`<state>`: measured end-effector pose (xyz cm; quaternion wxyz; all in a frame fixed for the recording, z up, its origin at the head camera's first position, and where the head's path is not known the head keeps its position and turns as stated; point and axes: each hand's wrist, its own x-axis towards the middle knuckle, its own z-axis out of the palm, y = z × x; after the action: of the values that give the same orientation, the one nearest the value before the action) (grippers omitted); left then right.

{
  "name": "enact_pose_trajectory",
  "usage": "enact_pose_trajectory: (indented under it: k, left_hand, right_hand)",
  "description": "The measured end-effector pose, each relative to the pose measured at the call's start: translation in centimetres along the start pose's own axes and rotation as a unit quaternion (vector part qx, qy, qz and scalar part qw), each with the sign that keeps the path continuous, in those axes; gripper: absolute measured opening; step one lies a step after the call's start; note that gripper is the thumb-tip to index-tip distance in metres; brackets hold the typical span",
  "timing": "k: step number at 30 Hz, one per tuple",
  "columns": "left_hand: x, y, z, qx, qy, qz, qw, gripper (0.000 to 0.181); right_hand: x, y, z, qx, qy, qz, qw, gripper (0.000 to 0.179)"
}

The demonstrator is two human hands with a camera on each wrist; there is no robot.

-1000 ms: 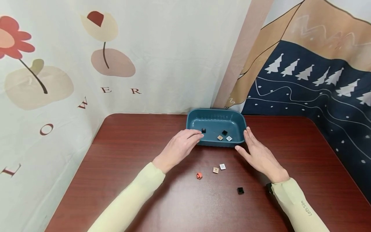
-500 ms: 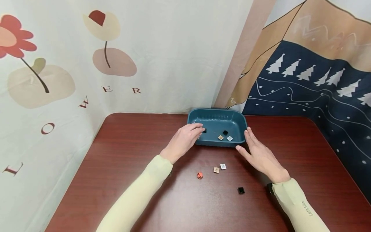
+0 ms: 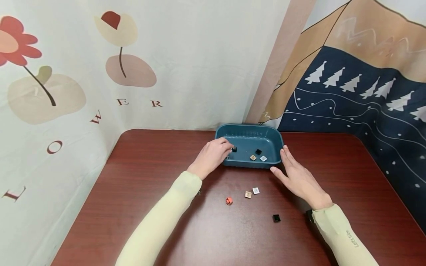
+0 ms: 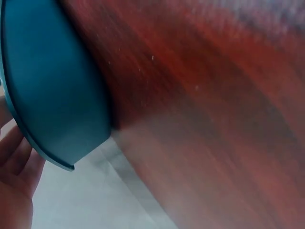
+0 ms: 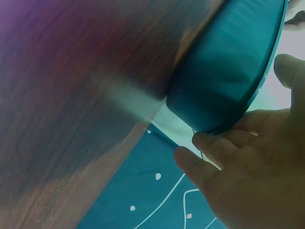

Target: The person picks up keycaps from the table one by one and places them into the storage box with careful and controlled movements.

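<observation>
A teal plastic tray (image 3: 263,142) stands at the table's back edge with several small square keycaps in it. My left hand (image 3: 211,154) reaches over its left end, fingers bent down beside a black keycap (image 3: 234,149). Whether the fingertips grip it is hidden. Partly under that hand lies another keycap (image 3: 227,157). A second black keycap (image 3: 258,151), a tan keycap (image 3: 253,157) and a white keycap (image 3: 263,158) lie further right. My right hand (image 3: 301,181) rests its straight fingers against the tray's right end, thumb near the front corner.
On the table (image 3: 149,166) before the tray lie an orange keycap (image 3: 229,201), a tan keycap (image 3: 248,194), a white keycap (image 3: 256,190) and a black keycap (image 3: 276,218). A printed curtain (image 3: 186,74) hangs right behind the tray.
My left hand has moved further over the tray's left end, and its fingers have bent toward the black keycap. A keycap under the hand has come into view. My right hand stays put.
</observation>
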<state>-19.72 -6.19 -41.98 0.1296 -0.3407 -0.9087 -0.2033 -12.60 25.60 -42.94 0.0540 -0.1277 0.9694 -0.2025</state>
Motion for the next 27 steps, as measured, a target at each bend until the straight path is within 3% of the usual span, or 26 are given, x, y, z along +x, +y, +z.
enact_pose_trajectory:
  k: [5,12,20,27]
  left_hand:
    - [0.4,-0.4,0.1,0.024,-0.026,-0.002,0.9994,0.019]
    - [0.5,-0.9,0.4,0.047,-0.021,0.007,0.9987,0.021]
    - [-0.7,-0.8,0.4,0.049,0.016,0.005,0.9986,0.027]
    - [-2.9,0.1,-0.1,0.047,0.063,0.066,0.9947,0.027]
  right_hand:
    - [0.1,0.0,0.1,-0.001,0.001,-0.004,1.0000,0.094]
    - [0.3,0.0,0.1,0.001,0.001,-0.004,1.0000,0.094]
    - [0.2,0.0,0.1,0.002,0.000,-0.002,1.0000,0.093]
    - [0.1,0.0,0.1,0.004,0.000,0.002,1.0000,0.094]
